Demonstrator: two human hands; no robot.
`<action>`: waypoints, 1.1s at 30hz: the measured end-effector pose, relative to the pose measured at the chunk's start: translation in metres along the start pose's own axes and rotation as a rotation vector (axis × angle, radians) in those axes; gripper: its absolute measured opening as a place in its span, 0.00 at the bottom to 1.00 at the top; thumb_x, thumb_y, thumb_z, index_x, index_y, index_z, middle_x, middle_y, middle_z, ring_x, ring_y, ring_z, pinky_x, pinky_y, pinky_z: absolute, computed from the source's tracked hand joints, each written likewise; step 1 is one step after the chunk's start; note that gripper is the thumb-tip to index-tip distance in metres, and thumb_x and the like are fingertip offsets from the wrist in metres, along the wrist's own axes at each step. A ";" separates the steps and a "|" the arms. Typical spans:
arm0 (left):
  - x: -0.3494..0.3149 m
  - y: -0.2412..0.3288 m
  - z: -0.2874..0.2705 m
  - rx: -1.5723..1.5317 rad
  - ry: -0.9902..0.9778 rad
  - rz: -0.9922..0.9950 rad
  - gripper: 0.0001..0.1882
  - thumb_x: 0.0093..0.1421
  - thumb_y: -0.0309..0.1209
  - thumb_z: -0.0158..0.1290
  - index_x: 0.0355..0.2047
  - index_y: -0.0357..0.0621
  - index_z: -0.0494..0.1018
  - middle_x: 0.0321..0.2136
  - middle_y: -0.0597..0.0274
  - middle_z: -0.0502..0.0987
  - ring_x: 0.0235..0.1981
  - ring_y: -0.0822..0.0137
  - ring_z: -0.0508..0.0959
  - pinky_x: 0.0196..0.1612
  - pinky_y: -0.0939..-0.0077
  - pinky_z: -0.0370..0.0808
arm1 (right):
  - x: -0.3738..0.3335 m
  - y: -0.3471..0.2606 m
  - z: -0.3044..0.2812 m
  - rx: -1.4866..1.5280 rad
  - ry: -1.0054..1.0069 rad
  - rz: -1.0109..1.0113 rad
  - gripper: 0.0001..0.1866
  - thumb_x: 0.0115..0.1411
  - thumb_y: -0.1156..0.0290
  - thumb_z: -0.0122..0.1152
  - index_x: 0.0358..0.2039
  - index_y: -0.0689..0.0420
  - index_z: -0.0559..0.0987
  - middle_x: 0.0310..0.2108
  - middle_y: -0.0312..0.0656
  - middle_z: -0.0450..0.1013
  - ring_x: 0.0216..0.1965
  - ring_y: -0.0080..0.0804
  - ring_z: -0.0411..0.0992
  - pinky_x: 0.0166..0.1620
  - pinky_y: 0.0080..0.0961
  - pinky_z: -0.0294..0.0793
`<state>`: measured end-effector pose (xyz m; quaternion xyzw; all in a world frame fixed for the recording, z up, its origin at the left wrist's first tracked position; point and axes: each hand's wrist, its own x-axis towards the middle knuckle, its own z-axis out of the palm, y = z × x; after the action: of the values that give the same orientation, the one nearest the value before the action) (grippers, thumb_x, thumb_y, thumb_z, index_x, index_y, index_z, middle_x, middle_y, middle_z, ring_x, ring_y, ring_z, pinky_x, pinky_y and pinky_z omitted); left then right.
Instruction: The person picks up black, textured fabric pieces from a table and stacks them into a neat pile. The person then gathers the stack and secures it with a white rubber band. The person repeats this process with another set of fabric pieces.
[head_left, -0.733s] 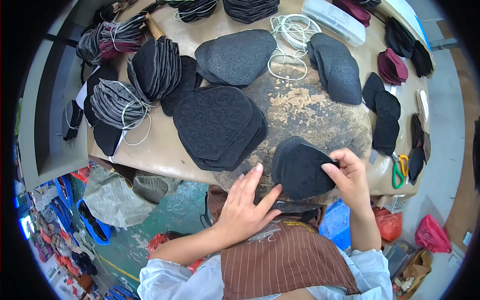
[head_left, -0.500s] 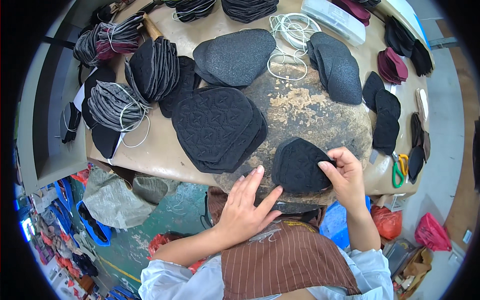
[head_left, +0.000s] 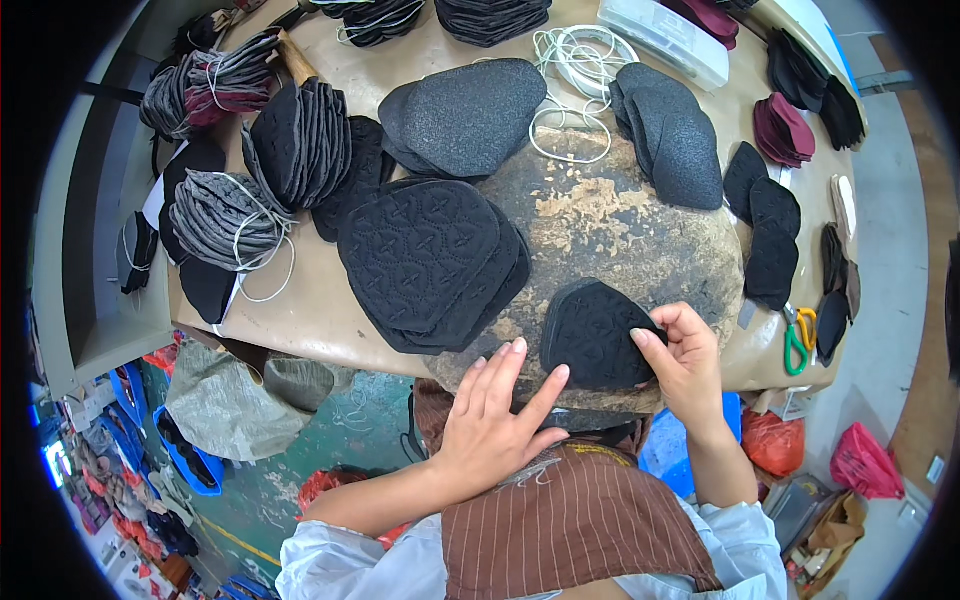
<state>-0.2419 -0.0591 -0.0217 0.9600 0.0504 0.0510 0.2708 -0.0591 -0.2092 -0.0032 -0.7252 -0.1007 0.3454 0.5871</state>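
Tan sheeting covers a table above a worn green floor, and a flaking, stained board lies at its near side. On the near part of that board sits a small black stack of rounded cloth pieces with stitched patterns. The right hand pinches the stack's right edge between thumb and bent fingers, the thumb on top. The left hand is spread, palm down, at the stack's lower left, its index fingertip just beside the near edge; whether it touches I cannot tell.

Just left of the small stack is a larger black stack of quilted pieces, fanned a little and partly on the board. Behind these lie two groups of smooth dark pads, one on the left and one on the right, with a loose white cord tangled between them. Farther left, a grey bundle is tied with string, near a bundle of black pieces. Toward the right edge rest green-and-yellow scissors, with maroon pieces farther back. Below the table, a blue tub stands near a red bag.
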 end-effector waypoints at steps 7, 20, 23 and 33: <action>0.003 0.002 -0.003 0.072 -0.044 0.041 0.38 0.49 0.54 0.58 0.58 0.50 0.66 0.60 0.43 0.55 0.59 0.49 0.60 0.59 0.49 0.54 | 0.002 -0.009 0.003 -0.084 0.036 0.097 0.06 0.59 0.76 0.59 0.35 0.62 0.72 0.27 0.33 0.74 0.24 0.09 0.69 0.20 0.10 0.71; 0.079 0.007 -0.022 0.026 -0.195 0.130 0.25 0.48 0.53 0.59 0.33 0.45 0.69 0.63 0.49 0.58 0.60 0.56 0.64 0.59 0.52 0.52 | 0.015 -0.036 -0.002 -0.941 0.018 -0.187 0.11 0.47 0.70 0.70 0.24 0.57 0.74 0.25 0.40 0.73 0.23 0.38 0.71 0.26 0.31 0.67; 0.075 0.007 -0.022 -0.167 0.067 0.022 0.24 0.46 0.44 0.65 0.37 0.44 0.69 0.60 0.49 0.64 0.57 0.55 0.68 0.59 0.54 0.54 | 0.008 -0.037 -0.012 -0.924 0.114 -0.690 0.12 0.45 0.69 0.72 0.23 0.56 0.74 0.27 0.39 0.74 0.27 0.37 0.72 0.29 0.31 0.69; 0.063 -0.032 -0.091 -0.778 0.659 -0.414 0.31 0.54 0.12 0.51 0.58 0.34 0.57 0.48 0.52 0.70 0.47 0.69 0.72 0.50 0.77 0.70 | 0.045 -0.047 -0.133 -1.019 0.332 -0.535 0.24 0.50 0.77 0.65 0.49 0.60 0.72 0.40 0.46 0.74 0.43 0.36 0.73 0.46 0.28 0.71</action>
<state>-0.1929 0.0232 0.0433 0.6922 0.2979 0.3094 0.5800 0.0691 -0.2750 0.0326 -0.9092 -0.3395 -0.0242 0.2399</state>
